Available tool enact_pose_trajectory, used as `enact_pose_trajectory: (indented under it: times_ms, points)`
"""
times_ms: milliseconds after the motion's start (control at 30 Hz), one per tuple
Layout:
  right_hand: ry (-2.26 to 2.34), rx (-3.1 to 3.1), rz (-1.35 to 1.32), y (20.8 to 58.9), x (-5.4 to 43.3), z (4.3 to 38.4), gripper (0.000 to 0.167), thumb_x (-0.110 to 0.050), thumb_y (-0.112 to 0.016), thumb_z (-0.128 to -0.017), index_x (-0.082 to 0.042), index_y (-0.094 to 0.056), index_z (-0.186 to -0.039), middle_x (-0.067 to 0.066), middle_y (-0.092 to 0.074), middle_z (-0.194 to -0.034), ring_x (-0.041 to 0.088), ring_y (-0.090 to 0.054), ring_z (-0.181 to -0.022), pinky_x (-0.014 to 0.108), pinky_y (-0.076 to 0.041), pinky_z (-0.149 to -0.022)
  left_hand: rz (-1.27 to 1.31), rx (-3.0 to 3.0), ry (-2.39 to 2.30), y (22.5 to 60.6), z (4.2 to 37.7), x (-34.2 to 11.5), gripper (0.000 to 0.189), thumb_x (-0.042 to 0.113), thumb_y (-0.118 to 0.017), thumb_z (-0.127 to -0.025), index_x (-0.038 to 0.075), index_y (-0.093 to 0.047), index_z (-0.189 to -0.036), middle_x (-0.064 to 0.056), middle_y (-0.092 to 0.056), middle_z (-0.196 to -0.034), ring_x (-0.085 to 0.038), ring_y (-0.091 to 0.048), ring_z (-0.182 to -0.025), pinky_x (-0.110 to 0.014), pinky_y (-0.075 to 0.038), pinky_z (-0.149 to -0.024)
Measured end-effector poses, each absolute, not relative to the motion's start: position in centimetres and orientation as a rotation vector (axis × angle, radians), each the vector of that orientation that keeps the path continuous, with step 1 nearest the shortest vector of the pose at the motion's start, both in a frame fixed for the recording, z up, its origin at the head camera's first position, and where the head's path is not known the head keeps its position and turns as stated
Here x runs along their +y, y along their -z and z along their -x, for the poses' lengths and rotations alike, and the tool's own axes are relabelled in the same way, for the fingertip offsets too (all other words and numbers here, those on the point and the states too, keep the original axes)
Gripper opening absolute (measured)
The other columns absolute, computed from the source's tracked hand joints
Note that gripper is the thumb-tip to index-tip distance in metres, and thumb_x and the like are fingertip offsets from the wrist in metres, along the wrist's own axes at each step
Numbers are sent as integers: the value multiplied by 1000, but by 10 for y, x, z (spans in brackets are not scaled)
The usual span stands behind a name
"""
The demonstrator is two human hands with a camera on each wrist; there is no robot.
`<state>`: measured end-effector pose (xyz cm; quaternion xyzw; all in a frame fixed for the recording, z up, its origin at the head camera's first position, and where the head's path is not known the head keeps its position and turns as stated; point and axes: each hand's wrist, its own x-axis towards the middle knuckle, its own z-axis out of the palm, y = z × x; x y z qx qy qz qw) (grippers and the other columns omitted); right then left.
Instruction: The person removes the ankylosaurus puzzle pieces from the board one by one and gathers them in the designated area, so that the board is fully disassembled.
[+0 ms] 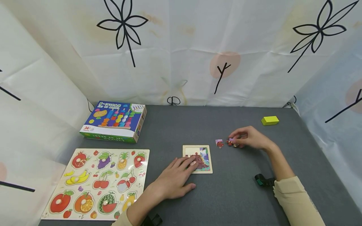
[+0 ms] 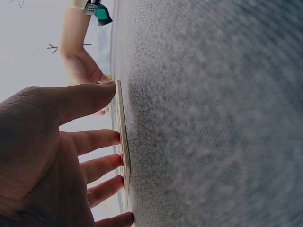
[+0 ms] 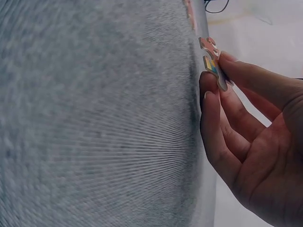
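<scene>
While the left hand (image 1: 173,180) rests at the lower centre of the frame, its fingers extended and slightly spread, their tips lie over a small puzzle board (image 1: 205,172) just right of the middle. That board is partly filled (a reddish-brown figure shows beside the fingers), with a pale area at its upper left. Right of centre, the right hand (image 1: 253,138) pinches a puzzle piece (image 3: 214,61) between thumb and fingertips; whether one piece or two are in that grip, I cannot tell. Just left of these fingers, a loose piece (image 1: 219,143) with a purple and red print lies on the grey table (image 1: 232,194).

At the lower left of the frame is a fruit board (image 1: 87,186) printed with bananas, cherries, watermelon and more, its near-right corner partly behind the left forearm. Above it sits a blue and green box (image 1: 113,122). A yellow block (image 1: 270,120) lies toward the upper right, beyond the right hand.
</scene>
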<state>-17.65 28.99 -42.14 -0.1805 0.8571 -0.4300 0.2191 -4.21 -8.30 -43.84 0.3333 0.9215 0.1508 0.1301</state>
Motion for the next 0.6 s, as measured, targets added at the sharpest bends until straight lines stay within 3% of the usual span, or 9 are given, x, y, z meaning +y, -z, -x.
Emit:
enact_pose_trajectory:
  times_ms: [600]
  points:
    - [1124, 2435, 532, 428, 288, 178, 22, -4, -73, -101, 5, -76, -121, 19, -82, -105, 7, -69, -81, 27, -62, -71, -954, 2670, -438, 438, 42, -82, 72, 46, -65, -107, 17, -41, -169, -2, -28, -181, -28, -31, -166, -58, -30, -135]
